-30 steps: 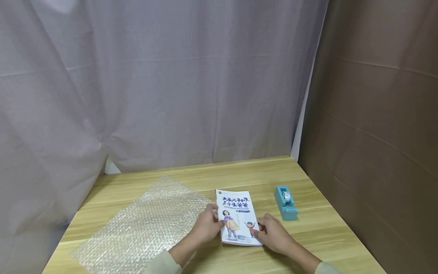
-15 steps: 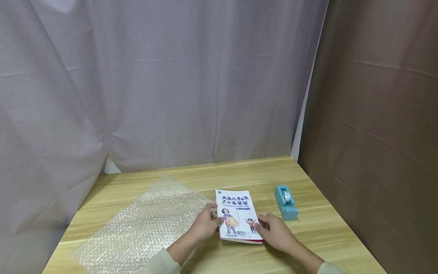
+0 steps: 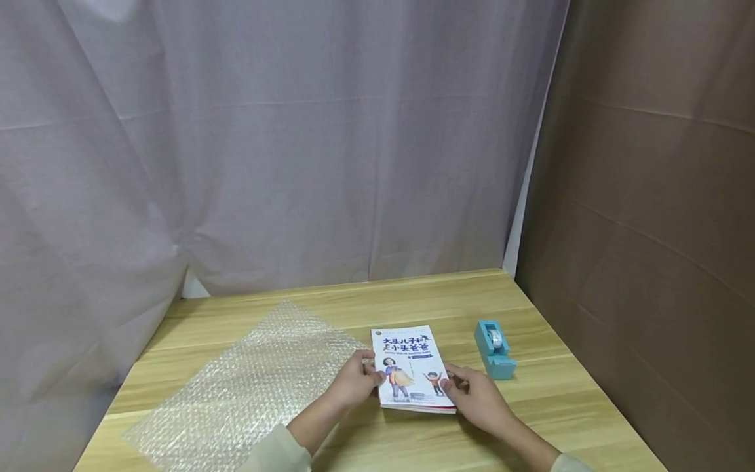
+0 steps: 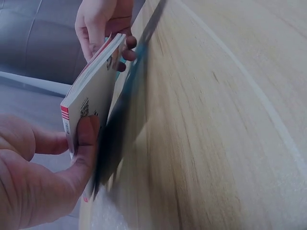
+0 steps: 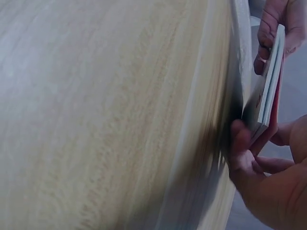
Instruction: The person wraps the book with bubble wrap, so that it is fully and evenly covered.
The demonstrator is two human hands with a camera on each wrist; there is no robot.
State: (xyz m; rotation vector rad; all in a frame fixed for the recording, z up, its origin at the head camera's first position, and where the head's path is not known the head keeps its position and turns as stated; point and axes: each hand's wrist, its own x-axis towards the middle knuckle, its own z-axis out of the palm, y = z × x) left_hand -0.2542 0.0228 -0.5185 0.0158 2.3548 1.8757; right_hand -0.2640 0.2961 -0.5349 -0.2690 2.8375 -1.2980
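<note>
Both hands hold a paperback book, white with cartoon figures and dark lettering on its cover. My left hand grips its left edge, thumb on the cover. In the left wrist view the fingers of that hand reach under the book. Opposite, my right hand pinches the right edge near the lower corner, thumb on top. The right wrist view shows the book slightly raised above the table, its page edges a little parted and red showing along the cover side.
A sheet of bubble wrap lies flat on the left of the wooden table. To the right of the book stands a blue tape dispenser with a roll of clear tape. Grey curtains hang behind, a brown one on the right.
The book's near edge has risen slightly, so more of its page edge shows. My right hand has shifted a little with it; bubble wrap and dispenser stay put.
</note>
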